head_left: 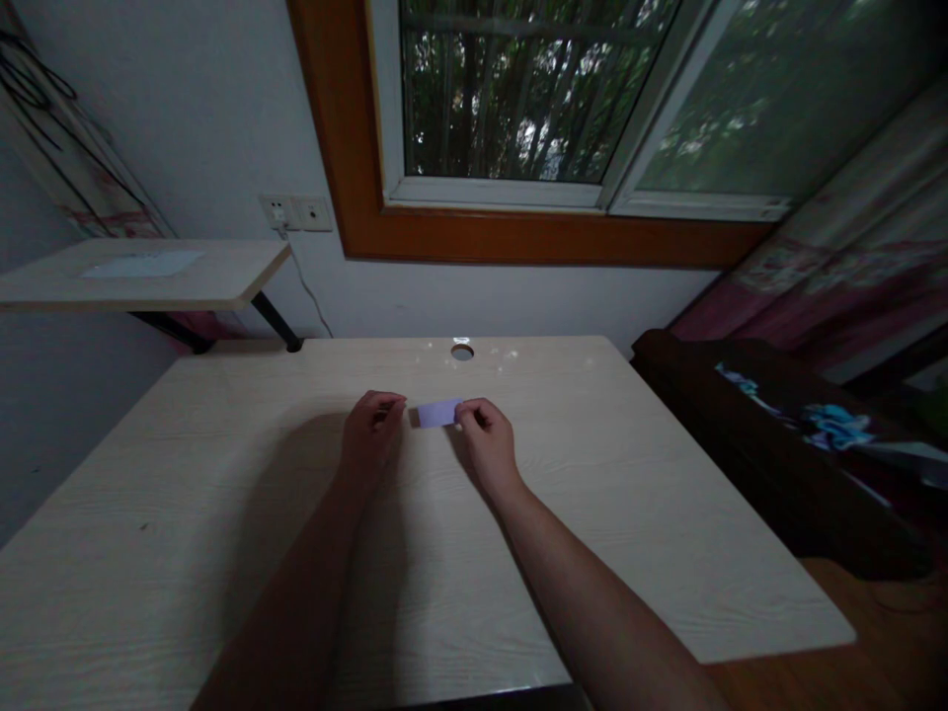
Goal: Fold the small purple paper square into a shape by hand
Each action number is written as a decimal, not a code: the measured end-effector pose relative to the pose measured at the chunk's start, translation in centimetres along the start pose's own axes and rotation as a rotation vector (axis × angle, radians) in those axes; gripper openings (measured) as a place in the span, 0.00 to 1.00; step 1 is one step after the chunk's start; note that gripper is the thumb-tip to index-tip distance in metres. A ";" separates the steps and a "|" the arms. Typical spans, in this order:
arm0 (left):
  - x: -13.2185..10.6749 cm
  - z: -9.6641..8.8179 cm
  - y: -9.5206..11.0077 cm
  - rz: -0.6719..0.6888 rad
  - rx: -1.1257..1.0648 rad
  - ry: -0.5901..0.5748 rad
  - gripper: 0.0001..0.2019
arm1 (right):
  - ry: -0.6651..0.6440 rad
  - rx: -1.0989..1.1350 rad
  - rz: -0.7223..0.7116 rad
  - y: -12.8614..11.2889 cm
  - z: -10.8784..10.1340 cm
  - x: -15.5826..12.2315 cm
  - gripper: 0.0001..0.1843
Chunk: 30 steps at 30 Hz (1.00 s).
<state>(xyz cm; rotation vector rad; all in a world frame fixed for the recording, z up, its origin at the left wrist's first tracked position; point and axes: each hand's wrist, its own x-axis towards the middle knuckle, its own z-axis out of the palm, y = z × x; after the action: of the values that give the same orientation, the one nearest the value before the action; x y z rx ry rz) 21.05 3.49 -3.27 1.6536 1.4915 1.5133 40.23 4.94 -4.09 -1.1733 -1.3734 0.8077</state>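
A small pale lilac slip of paper lies low over the light wooden desk, near its middle. My right hand pinches the slip's right end with curled fingers. Just left of the slip is my left hand, its fingers curled, its fingertips close to the slip's left end; whether they touch it I cannot tell. Both forearms reach in from the bottom edge.
A round cable hole sits at the desk's far edge. A smaller shelf table stands at the back left under a wall socket. A dark wooden bed frame runs along the right. A window is ahead.
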 end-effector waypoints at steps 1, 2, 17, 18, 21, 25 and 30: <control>0.0 0.1 0.0 0.053 0.018 -0.025 0.10 | -0.003 -0.007 -0.001 -0.1 0.0 0.0 0.10; -0.1 0.3 0.1 0.109 0.039 -0.054 0.10 | -0.009 -0.014 -0.004 -0.2 0.0 0.0 0.11; -0.4 1.3 -0.9 0.380 0.287 -0.202 0.21 | -0.065 -0.041 -0.050 -0.1 0.0 -0.2 0.11; -0.4 1.3 -0.9 0.378 0.289 -0.200 0.21 | -0.068 -0.041 -0.052 -0.1 0.0 -0.2 0.11; -0.4 1.4 -0.7 0.368 0.288 -0.199 0.20 | -0.074 -0.050 -0.063 -0.2 0.0 -0.2 0.12; -0.4 1.4 -0.5 0.345 0.249 -0.203 0.18 | -0.078 -0.058 -0.093 -0.5 0.0 -0.2 0.12; -0.3 1.3 -0.3 0.296 0.165 -0.203 0.18 | -0.100 -0.049 -0.108 -1.1 -0.1 -0.3 0.13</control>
<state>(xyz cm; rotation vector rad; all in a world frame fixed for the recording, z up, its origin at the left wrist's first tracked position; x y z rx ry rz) 22.13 3.68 -4.03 2.1336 1.3378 1.3424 40.13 4.33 -3.13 -1.0981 -1.5334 0.7678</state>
